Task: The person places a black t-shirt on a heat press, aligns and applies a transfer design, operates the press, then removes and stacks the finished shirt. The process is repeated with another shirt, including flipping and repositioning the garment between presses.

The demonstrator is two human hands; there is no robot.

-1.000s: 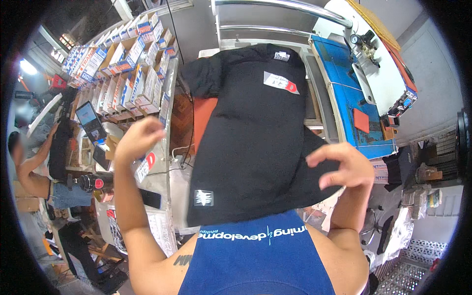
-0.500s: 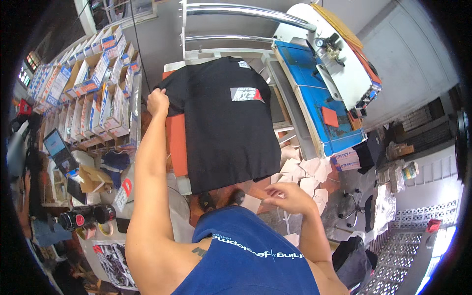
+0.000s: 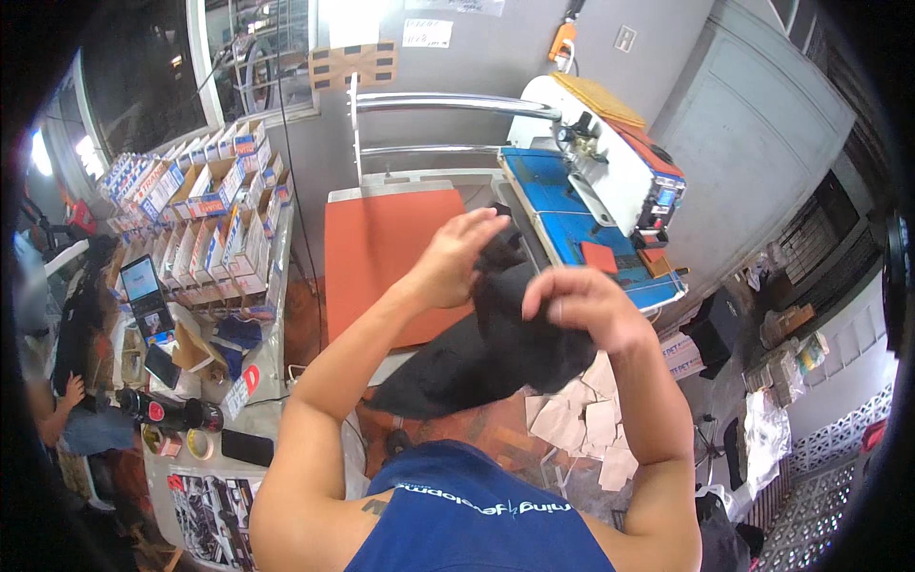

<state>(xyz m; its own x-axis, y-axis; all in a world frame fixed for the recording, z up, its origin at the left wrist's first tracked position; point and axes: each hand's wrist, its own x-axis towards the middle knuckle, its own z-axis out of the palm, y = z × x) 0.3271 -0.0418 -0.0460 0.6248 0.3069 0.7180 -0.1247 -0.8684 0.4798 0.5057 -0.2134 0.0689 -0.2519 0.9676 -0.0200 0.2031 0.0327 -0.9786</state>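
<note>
A black T-shirt (image 3: 515, 334) hangs crumpled in the air in front of me, off the orange press pad (image 3: 386, 257). My left hand (image 3: 448, 262) is closed on its upper bunched edge, with the fingers reaching over the cloth. Over the shirt's right side is my right hand (image 3: 593, 307), its fingers curled and smeared by motion. Whether those fingers grip the fabric cannot be made out. The shirt's print does not show.
To the right stands a white heat press (image 3: 620, 176) beside a blue-topped table (image 3: 553, 205). Paper sheets (image 3: 581, 419) lie scattered below. Boxes (image 3: 205, 205) fill a rack at left, near a laptop (image 3: 146, 297), a phone (image 3: 247, 447) and a black bottle (image 3: 152, 408).
The black T-shirt, spread flat on the pad before, has come off it and is bunched up. Both hands have moved in toward the middle; the right one rose. The view has tilted upward.
</note>
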